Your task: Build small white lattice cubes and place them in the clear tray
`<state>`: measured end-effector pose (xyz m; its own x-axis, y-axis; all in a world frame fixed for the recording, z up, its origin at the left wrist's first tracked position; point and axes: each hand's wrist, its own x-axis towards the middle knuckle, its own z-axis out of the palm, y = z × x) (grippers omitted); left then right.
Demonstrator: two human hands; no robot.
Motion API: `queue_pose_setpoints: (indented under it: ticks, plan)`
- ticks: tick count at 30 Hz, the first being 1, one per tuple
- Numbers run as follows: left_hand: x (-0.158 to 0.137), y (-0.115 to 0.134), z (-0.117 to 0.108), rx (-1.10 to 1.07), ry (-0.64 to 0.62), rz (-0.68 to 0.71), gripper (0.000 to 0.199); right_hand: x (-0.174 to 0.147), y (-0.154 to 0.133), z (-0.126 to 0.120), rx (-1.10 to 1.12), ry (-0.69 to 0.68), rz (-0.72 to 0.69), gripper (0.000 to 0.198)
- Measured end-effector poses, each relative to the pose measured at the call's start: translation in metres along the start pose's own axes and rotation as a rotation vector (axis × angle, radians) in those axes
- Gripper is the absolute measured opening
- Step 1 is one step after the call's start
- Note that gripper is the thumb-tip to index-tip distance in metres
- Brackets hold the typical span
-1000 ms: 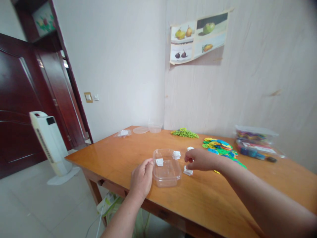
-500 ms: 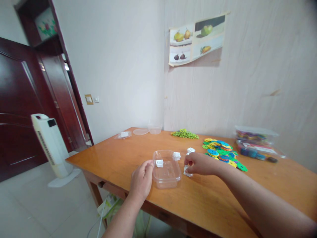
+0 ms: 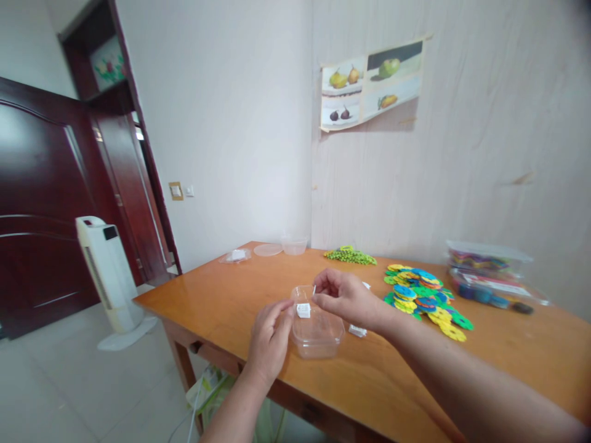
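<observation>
A clear plastic box [image 3: 318,347], without a lid on it, stands near the table's front edge. My left hand [image 3: 270,335] has thumb and fingers closed on its left rim. Inside, against that side, sits a small white block of printed cards or paper [image 3: 303,310]. Above the box's far right part is my right hand [image 3: 344,296], its fingers pinched on a thin white piece [image 3: 314,290], mostly hidden by them. Another small white printed piece [image 3: 357,331] lies on the table right of the box. Behind my right hand, one more white piece [image 3: 366,285] peeks out.
Colourful plastic discs [image 3: 422,292] are heaped on the right of the wooden table [image 3: 221,295]. Farther right are stacked clear boxes [image 3: 489,261]. At the back lie a green beaded bundle [image 3: 351,255], a clear tub [image 3: 294,245], a round lid [image 3: 268,250] and a bag [image 3: 235,255].
My right hand has lifted a white piece from the table beside the box and moved left, over the box. My left hand stays at the rim. The view has shifted slightly.
</observation>
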<state>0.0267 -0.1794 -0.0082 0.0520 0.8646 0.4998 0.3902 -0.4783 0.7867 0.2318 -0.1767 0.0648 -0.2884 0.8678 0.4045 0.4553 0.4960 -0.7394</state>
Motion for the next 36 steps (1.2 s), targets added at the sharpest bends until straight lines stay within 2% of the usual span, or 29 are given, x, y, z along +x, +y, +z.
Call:
queue_pose_setpoints:
  ticks: [4, 8, 12, 14, 16, 18, 20, 22, 27, 36]
  plan:
    - [-0.003, -0.001, -0.003, -0.011, 0.033, 0.095, 0.031, 0.007, -0.006, 0.023, 0.037, -0.050, -0.010, 0.018]
    - [-0.004, -0.007, -0.003, -0.036, 0.054, 0.150, 0.028, 0.016, -0.003, 0.040, 0.000, -0.040, 0.072, 0.020]
    - [-0.004, -0.010, -0.004, -0.071, 0.069, 0.144, 0.026, 0.022, 0.005, 0.049, 0.030, -0.075, 0.178, 0.019]
    - [-0.005, -0.009, -0.006, -0.093, 0.064, 0.117, 0.027, 0.021, 0.006, 0.048, -0.005, -0.109, 0.170, 0.020]
    - [-0.005, -0.007, -0.007, -0.112, 0.054, 0.087, 0.028, 0.017, 0.003, 0.042, -0.133, -0.094, 0.060, 0.021]
    - [-0.005, -0.005, -0.007, -0.124, 0.048, 0.062, 0.028, 0.013, -0.004, 0.034, -0.305, -0.075, -0.125, 0.029]
    - [-0.005, -0.004, -0.007, -0.131, 0.045, 0.051, 0.027, 0.010, -0.011, 0.027, -0.473, -0.121, -0.298, 0.045]
    - [-0.005, -0.003, -0.008, -0.133, 0.041, 0.049, 0.026, 0.010, -0.018, 0.022, -0.622, -0.203, -0.396, 0.049]
    - [-0.005, -0.002, -0.008, -0.129, 0.035, 0.044, 0.026, 0.015, -0.024, 0.020, -0.808, -0.290, -0.433, 0.041]
    - [-0.003, -0.006, -0.008, -0.154, 0.020, 0.007, 0.029, 0.018, -0.020, 0.022, -0.874, -0.314, -0.530, 0.027]
